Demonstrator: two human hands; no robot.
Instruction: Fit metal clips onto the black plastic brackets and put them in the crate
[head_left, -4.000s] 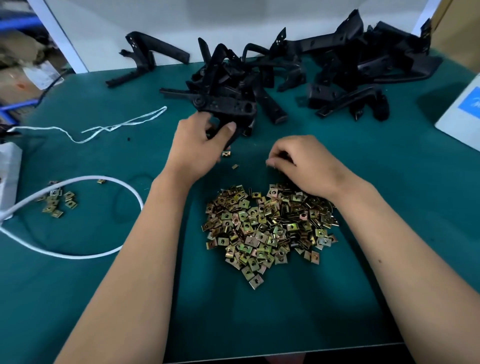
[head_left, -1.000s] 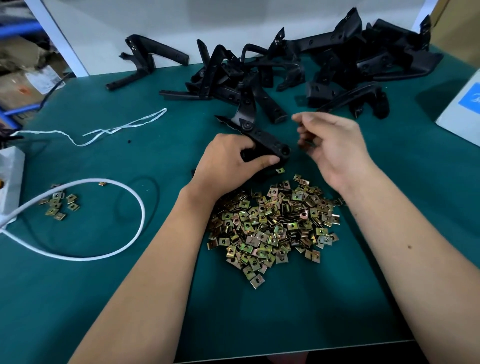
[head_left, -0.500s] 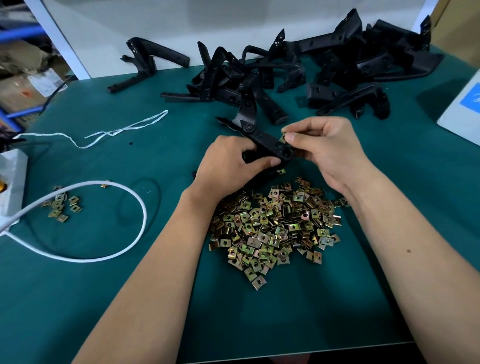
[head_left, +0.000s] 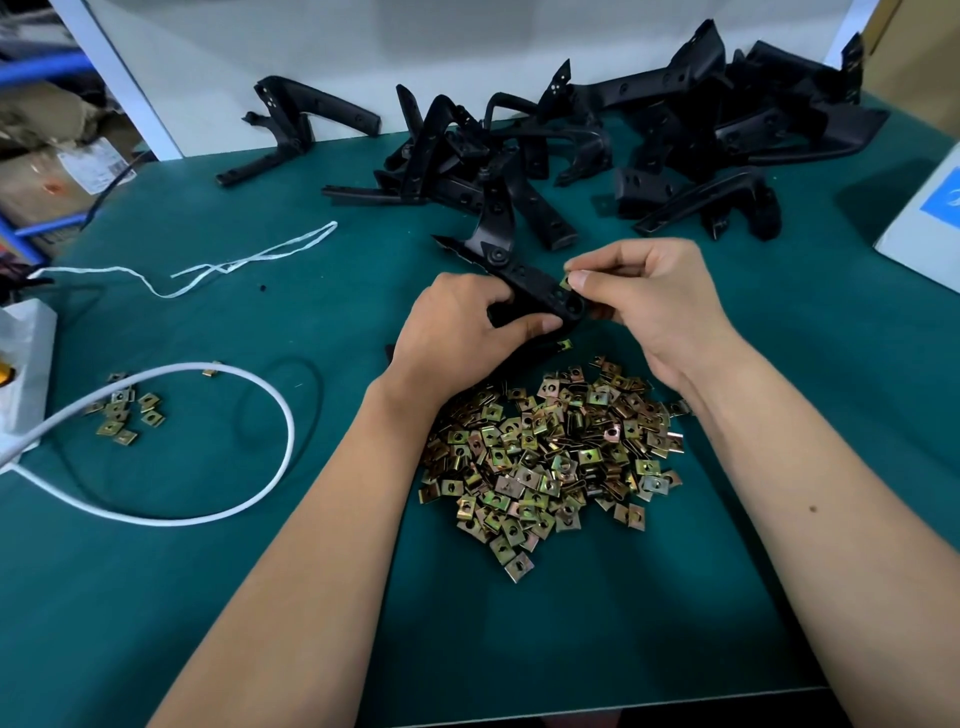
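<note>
My left hand (head_left: 462, 332) grips a black plastic bracket (head_left: 511, 265) above the green table, its curved arm pointing away from me. My right hand (head_left: 654, 306) pinches a small brass-coloured metal clip (head_left: 566, 281) between thumb and forefinger, pressed against the bracket's near end. A second clip (head_left: 564, 344) shows on the bracket's lower edge under my left hand. A big heap of loose metal clips (head_left: 556, 452) lies just in front of both wrists. A pile of black brackets (head_left: 649, 135) fills the far side of the table. No crate is in view.
A lone bracket (head_left: 296, 124) lies at the far left. A white cable (head_left: 208, 447) loops on the left beside a few stray clips (head_left: 127, 413). White string (head_left: 234, 267) trails further back. A white box (head_left: 930, 218) sits at the right edge. The table's front edge (head_left: 571, 712) is near.
My left hand pulled a bracket out of the pile toward me. My right hand lifted a clip from the heap and brought it onto the bracket's end.
</note>
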